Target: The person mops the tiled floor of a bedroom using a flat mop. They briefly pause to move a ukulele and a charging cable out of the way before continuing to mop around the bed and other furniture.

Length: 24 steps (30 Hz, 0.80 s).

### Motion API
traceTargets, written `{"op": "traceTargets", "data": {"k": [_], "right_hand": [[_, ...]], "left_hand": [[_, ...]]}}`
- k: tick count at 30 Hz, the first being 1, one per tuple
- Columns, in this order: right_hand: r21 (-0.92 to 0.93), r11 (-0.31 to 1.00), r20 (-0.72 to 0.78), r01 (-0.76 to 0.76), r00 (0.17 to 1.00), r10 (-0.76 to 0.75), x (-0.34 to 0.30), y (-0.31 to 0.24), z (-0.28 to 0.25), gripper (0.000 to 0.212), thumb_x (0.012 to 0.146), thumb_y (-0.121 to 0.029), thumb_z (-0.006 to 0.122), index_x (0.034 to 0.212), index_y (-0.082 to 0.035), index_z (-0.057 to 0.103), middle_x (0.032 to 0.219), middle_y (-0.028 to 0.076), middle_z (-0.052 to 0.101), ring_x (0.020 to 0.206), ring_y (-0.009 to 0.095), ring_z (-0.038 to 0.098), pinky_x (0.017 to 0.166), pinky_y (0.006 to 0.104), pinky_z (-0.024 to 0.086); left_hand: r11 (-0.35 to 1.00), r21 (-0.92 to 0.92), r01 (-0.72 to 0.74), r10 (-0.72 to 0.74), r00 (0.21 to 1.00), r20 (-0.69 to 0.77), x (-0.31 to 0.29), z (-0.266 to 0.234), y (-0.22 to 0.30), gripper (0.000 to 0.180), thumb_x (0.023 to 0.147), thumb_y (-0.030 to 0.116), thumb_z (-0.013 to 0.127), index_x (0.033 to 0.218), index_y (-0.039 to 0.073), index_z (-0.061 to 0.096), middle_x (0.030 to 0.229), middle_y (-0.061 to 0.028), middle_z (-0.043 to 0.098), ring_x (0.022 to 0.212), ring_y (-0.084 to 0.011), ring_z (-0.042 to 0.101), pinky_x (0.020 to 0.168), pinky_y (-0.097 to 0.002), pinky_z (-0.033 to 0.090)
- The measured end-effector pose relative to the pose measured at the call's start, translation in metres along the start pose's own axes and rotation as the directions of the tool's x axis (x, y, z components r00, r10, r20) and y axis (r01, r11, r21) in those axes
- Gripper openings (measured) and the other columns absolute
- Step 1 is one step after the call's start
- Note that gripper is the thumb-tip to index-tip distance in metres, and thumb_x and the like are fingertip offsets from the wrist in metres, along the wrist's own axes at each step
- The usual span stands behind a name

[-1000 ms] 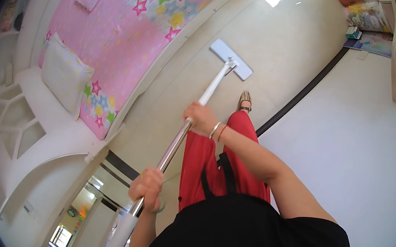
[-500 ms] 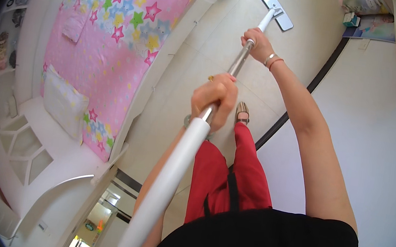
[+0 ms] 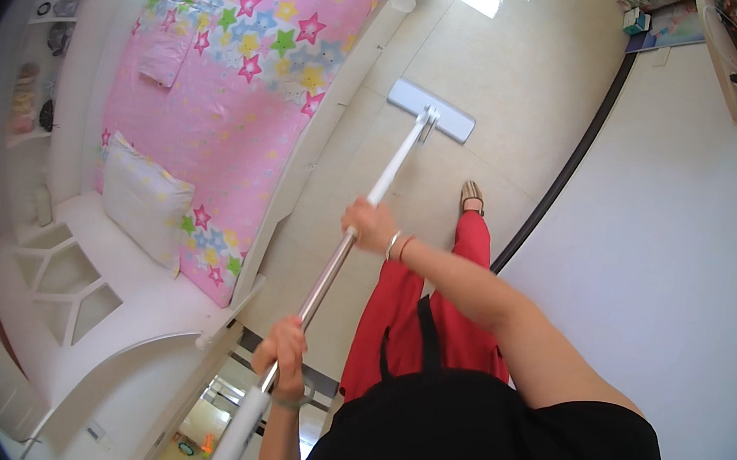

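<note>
A flat mop (image 3: 324, 282) runs slantwise from the lower left up toward the middle of the floor. Its rectangular pale grey head (image 3: 450, 124) lies on the beige tiles, beyond my foot. Lower on the pole, just above the thick white sleeve at its end, my left hand (image 3: 284, 355) is wrapped round the metal shaft. My right hand (image 3: 369, 225) grips the pole farther up, where the metal part meets the white part. Both hands are closed on the pole.
To the left stands a white bed with a pink star-patterned sheet (image 3: 208, 106) and a pillow (image 3: 145, 199). A white panel (image 3: 658, 222) with a dark baseboard (image 3: 573, 164) borders the floor on the right. Shelves (image 3: 50, 21) line the far left; a doorway shows at lower left.
The mop head has come back toward me and swung left, turning crosswise. Both my hands have drawn back with the pole, down and to the left.
</note>
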State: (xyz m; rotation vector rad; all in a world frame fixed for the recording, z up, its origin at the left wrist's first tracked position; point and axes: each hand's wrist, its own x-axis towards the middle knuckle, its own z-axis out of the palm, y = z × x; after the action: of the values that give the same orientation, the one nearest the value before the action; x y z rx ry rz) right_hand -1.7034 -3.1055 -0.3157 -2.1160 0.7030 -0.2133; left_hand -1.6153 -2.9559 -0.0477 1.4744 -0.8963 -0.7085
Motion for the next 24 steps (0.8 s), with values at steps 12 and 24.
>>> {"op": "traceTargets", "data": {"k": [12,24], "right_hand": [[0.095,0.987,0.101,0.128,0.985,-0.138,-0.044,-0.113,0.065,0.007,0.072,-0.018,0.067,0.076,-0.016,0.062,0.081,0.001,0.059,0.092,0.024,0.057,0.066,0.0419,0.053],[0.040,0.999,-0.572,0.010,0.820,0.015,0.049,0.081,-0.126,0.011,0.074,-0.010,0.064,0.069,-0.014,0.055,0.072,0.005,0.055,0.080,0.030,0.055,0.065,0.0412,0.049]], "left_hand": [[0.998,-0.033,-0.058,0.060,0.996,0.072,-0.066,-0.099,0.029,0.023,0.087,0.000,0.050,0.068,0.008,0.041,0.057,-0.0041,0.048,0.052,-0.0153,0.047,0.071,-0.0432,0.050],[0.913,-0.260,-0.316,0.397,0.838,0.375,0.147,0.109,-0.021,0.025,0.083,-0.008,0.047,0.064,0.007,0.037,0.055,-0.0035,0.043,0.049,-0.0144,0.039,0.063,-0.0412,0.049]]}}
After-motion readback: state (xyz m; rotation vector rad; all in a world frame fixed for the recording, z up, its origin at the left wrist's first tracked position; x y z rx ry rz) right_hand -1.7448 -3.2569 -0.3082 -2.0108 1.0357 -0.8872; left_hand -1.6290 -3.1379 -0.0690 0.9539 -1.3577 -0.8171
